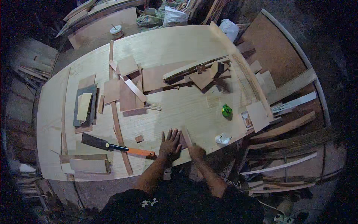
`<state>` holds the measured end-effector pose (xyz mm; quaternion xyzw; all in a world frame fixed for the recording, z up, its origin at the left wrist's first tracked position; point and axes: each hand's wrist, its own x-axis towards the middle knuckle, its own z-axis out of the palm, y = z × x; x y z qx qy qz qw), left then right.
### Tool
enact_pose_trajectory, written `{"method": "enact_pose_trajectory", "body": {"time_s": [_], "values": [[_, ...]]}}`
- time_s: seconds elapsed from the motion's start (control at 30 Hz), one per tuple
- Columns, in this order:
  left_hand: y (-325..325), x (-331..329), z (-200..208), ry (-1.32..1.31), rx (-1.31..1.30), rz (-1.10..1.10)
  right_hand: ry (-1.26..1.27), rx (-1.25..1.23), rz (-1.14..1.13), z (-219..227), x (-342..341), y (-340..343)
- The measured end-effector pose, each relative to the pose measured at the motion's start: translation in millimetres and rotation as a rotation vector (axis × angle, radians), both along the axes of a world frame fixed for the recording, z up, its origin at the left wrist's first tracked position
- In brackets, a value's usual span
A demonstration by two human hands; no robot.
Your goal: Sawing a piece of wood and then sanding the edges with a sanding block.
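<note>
- The left hand (170, 143) was laid flat, fingers spread, on a small dark wood piece (182, 141) at the counter's (179, 48) near edge.
- The right hand (196, 151) was closed around a thin strip (186, 136) beside that piece; the two hands were close together.
- A saw (115, 146) with an orange handle was seen just left of the left hand.
- A green object (226, 110) and a white cup (223, 139) were seen to the right.
</note>
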<state>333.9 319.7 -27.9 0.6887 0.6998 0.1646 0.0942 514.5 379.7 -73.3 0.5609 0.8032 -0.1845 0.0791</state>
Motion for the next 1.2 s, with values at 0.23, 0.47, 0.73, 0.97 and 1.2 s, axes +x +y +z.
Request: {"method": "enact_pose_trajectory", "body": {"time_s": [0.23,0.47,0.73,0.97,1.2], "values": [[5.7,8.3,22.8,-0.033,-0.036,0.009,0.318,0.174,-0.071,17.3,-115.9,129.0],[21.2,18.8,22.3,-0.039,0.008,-0.011,0.161,0.293,0.094,-61.9,-51.4,104.0],[0.5,1.2,11.3,0.008,-0.062,0.030,0.040,-0.230,-0.087,65.5,36.2,-56.8],[-0.7,-0.7,11.5,-0.017,-0.044,0.036,0.126,-0.099,-0.086,31.9,-79.0,79.0],[10.6,3.8,9.2,0.003,-0.037,0.017,0.309,0.201,-0.085,21.7,-148.4,162.6]]}}
